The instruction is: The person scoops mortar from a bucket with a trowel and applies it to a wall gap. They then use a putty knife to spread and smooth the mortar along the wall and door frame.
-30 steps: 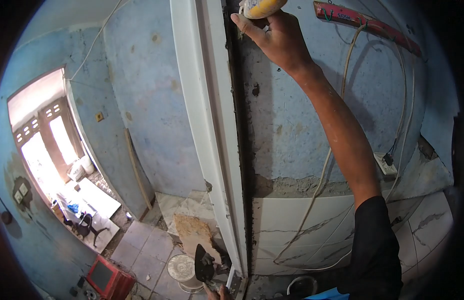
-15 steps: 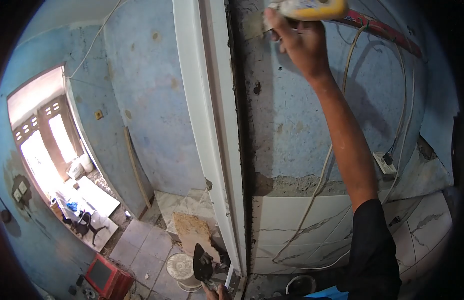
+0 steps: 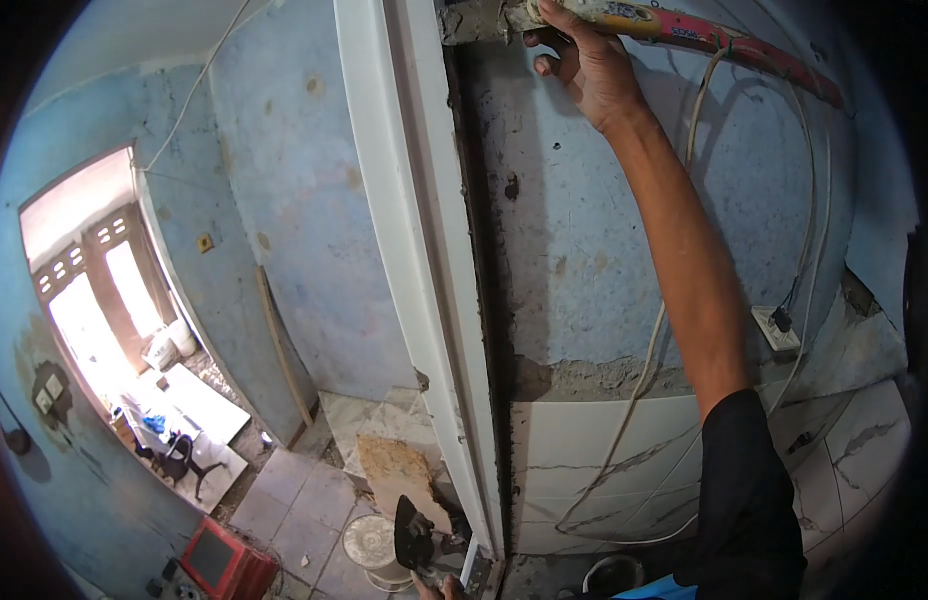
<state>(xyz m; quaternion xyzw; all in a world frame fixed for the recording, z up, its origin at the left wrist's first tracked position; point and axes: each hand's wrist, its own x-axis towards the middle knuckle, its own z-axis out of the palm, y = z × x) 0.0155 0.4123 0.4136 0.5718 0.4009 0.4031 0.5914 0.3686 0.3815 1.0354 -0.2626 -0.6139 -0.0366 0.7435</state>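
Note:
At the top, my right hand [image 3: 589, 70] grips a putty knife with a yellow handle [image 3: 624, 16]. Its wide blade [image 3: 476, 20], crusted with grey mortar, lies across the top of the dark gap [image 3: 474, 150] beside the white door frame [image 3: 404, 250]. The thumb presses on the tool, while some fingers curl loosely below it. Low in the view, my left hand [image 3: 436, 588] is closed round a trowel [image 3: 414, 535] whose dark blade carries some grey mortar. Most of that hand is cut off by the lower edge.
A red bar [image 3: 764, 62] runs along the blue wall, with cables [image 3: 692, 130] hanging from it. A socket [image 3: 776, 328] sits above marbled tiles [image 3: 604, 440]. On the floor are a round bucket [image 3: 372, 542], a red box [image 3: 224, 560] and another bucket [image 3: 614, 572].
My right hand has moved the putty knife left and upward, up to the door frame's edge. The view has shifted slightly; my left hand still holds the trowel low down.

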